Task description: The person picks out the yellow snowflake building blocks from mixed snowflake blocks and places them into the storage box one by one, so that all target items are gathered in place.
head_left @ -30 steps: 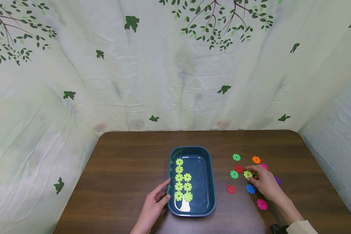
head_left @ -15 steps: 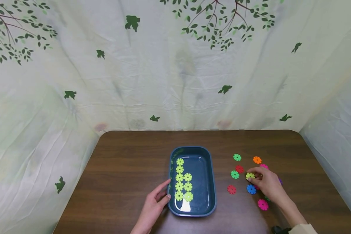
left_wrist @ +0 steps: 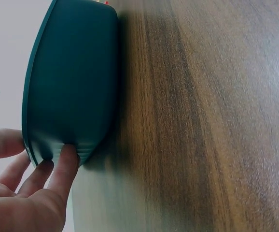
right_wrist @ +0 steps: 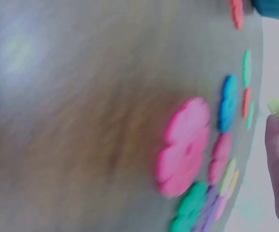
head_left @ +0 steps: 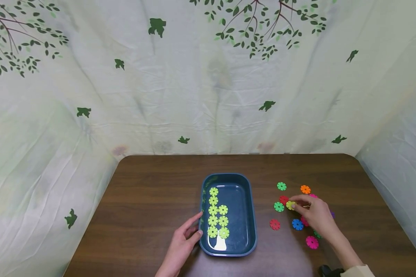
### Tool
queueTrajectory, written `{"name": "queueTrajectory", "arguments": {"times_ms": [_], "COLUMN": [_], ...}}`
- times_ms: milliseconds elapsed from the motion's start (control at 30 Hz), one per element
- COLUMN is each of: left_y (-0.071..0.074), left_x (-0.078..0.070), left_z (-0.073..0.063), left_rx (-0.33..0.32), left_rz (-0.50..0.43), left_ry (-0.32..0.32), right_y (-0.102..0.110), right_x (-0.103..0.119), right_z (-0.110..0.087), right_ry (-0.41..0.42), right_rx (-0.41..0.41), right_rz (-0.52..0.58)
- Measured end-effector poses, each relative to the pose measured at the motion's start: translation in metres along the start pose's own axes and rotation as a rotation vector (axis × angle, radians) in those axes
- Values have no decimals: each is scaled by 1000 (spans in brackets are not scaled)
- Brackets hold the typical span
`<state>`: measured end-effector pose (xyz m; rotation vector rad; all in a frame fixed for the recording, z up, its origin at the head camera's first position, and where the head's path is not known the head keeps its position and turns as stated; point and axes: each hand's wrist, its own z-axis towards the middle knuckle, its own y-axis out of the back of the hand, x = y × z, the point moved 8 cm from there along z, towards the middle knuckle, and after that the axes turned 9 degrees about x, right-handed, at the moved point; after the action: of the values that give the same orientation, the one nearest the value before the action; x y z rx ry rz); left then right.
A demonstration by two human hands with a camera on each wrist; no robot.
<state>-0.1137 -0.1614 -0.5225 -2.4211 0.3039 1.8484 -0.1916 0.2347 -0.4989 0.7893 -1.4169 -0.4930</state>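
In the head view my left hand (head_left: 178, 246) touches the left side of a blue tray (head_left: 242, 252). The left wrist view shows its fingertips resting against the outer wall of the tray (left_wrist: 74, 72). Inside the tray, several yellow-green flower-shaped discs (head_left: 213, 210) lie in two columns on its left half. My right hand (head_left: 315, 215) pinches a yellow flower-shaped disc (head_left: 290, 205) between thumb and fingertips, over the loose discs to the tray's right. In the right wrist view, the pinched yellow disc (right_wrist: 276, 110) is raised off the table, partly covered by the fingers.
Around the right hand lie green (head_left: 281, 186), red (head_left: 275, 224), orange (head_left: 305, 189), blue (head_left: 297, 224) and pink (head_left: 312, 242) discs on the brown table (head_left: 152, 192). Another yellow disc (right_wrist: 228, 178) appears in the right wrist view. A white printed cloth (head_left: 208, 127) hangs behind.
The yellow disc in my right hand has come up off the table and shifted slightly left and away. My left hand and the tray hold their place.
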Motion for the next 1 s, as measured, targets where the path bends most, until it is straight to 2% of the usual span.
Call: {"name": "queueTrajectory", "arguments": {"times_ms": [233,533,767,1000], "left_y": [0,1,0,0], "left_x": [0,2,1,1], "left_z": [0,2,1,0], "left_rx": [2,-4,-2,5], "left_rz": [7,30,23,-3], "left_ry": [5,32,22,17], "right_y": [-4,-12,-21,-30], "right_x": [26,57,85,104], "right_z": [10,23,33,42], "right_ry": [63,80,180,191], "right_rx": [2,-8,-21,-12], "right_rz": [33,197,239,228]}}
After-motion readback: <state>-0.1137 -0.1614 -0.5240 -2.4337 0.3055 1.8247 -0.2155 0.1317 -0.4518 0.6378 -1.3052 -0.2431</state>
